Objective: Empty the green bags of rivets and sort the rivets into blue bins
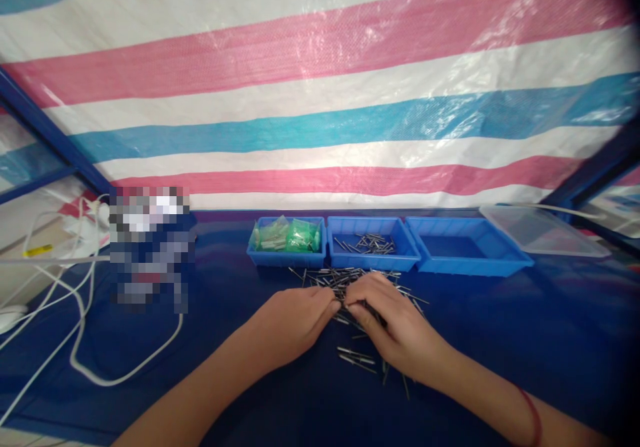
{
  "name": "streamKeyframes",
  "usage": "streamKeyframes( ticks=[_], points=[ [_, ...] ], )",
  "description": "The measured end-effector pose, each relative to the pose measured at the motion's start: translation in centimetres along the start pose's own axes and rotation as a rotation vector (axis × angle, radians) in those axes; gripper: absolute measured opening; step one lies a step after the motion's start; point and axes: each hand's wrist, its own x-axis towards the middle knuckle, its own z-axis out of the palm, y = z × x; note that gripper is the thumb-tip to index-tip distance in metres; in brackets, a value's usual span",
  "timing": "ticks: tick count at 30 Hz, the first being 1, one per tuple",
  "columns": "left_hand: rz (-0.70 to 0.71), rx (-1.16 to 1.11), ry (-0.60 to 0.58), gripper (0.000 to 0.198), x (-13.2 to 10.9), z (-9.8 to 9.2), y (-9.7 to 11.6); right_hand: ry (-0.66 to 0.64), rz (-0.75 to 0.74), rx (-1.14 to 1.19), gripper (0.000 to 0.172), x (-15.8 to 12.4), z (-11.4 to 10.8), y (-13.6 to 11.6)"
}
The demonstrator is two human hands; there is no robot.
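Head view: loose pins (350, 277) lay flat on the table (500, 347), just before the middle bin (373, 259), long axes mostly left to right (a few strays slanted). The left hand (295, 323) had bent fingers, tips on the pile; its grip could not be told. The right hand (395, 330) curled around several pins. The left bin (286, 259) held green bags (293, 235); the middle bin held more pins.

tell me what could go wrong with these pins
1. Stray pins lie apart from the pile, beside the right hand; a wrist might sweep them off the table.
2. The left hand and right hand both dig into the pile, so thin ends might prick a finger.
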Motion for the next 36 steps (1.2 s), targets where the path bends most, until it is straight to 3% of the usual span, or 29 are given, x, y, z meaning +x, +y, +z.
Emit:
streamKeyframes(
  ticks=[6,11,15,23,29,36],
  points=[
    [-0.032,-0.216,0.094,0.025,0.5,0.3,1.1,0.115,0.129,0.083,0.011,-0.4,-0.5,0.0],
    [-0.021,-0.498,0.211,0.021,1.0,1.5,2.3,0.162,0.125,0.205,0.007,-0.6,-0.5,-0.3],
    [-0.048,-0.588,0.294,0.024,1.3,2.4,2.7,0.181,0.123,0.228,0.008,-0.7,-0.5,-0.6],
    [-0.066,-0.601,0.337,0.016,1.2,3.1,2.6,0.248,-0.009,0.048,0.006,-0.5,-0.8,-0.9],
    [-0.069,-0.648,0.41,0.016,1.2,2.6,2.4,0.222,-0.042,-0.026,0.013,-0.6,-1.5,-1.0],
    [-0.095,-0.616,0.508,0.008,1.4,2.1,1.8,0.152,-0.12,-0.337,0.012,-0.3,-2.5,-0.3]
  ],
)
